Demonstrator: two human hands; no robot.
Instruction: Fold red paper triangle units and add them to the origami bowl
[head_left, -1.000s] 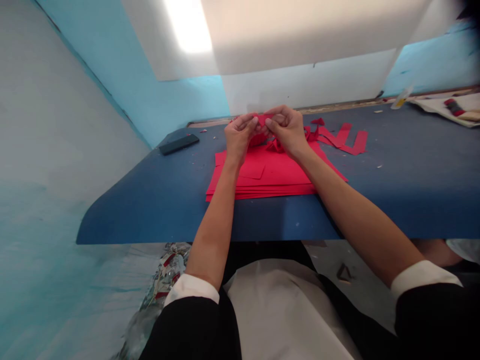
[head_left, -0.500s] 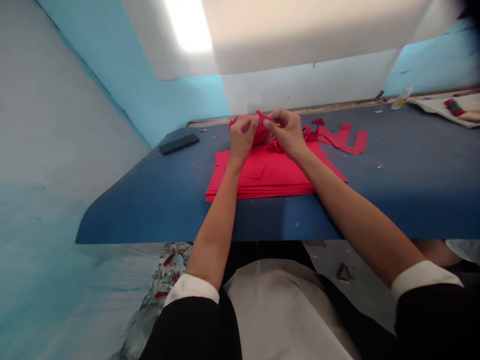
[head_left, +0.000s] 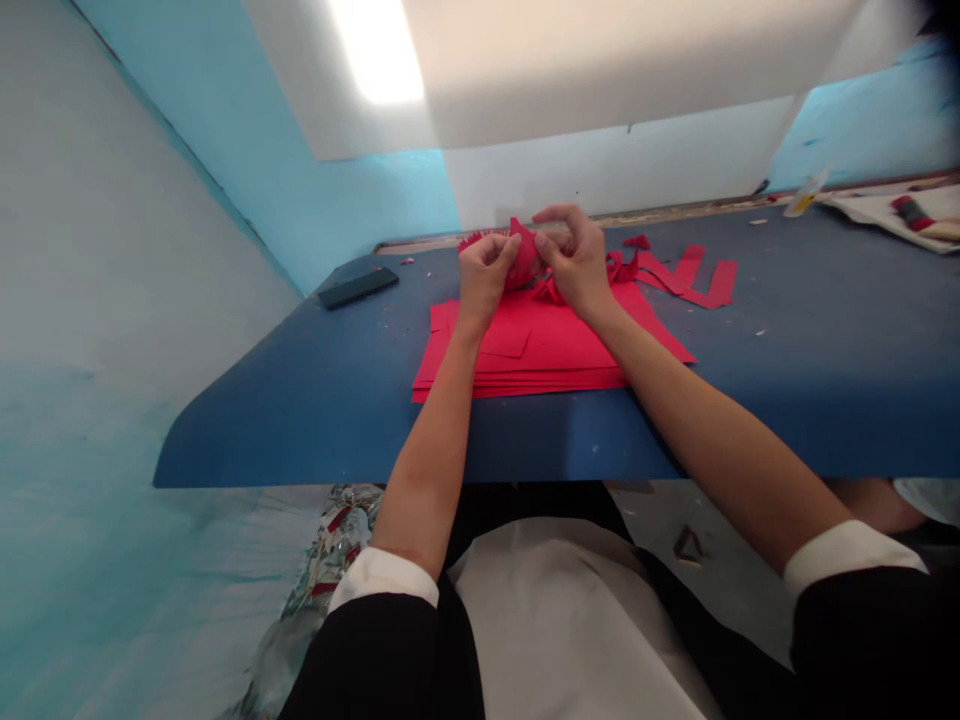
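A red paper piece [head_left: 523, 262] with a fringed left edge is held up above a stack of red sheets [head_left: 562, 335]. My left hand [head_left: 484, 265] pinches it from the left. On its right side my right hand [head_left: 574, 255] grips the edge between thumb and a bent finger, with the index finger raised and curled. Crumpled red scraps [head_left: 621, 268] lie just right of my right hand, at the back of the stack. A small red rectangle [head_left: 506, 343] rests on top of the stack.
On the blue table [head_left: 300, 400], a dark flat object [head_left: 358, 288] lies at the left. Red strips [head_left: 705, 285] are right of the stack. A small clear bottle [head_left: 806, 195] and a white cloth or paper [head_left: 870, 218] sit at the back right. The wall borders the table's back.
My right hand's index finger has lifted off the red paper and curled upward. My left hand has hardly moved and still holds the piece.
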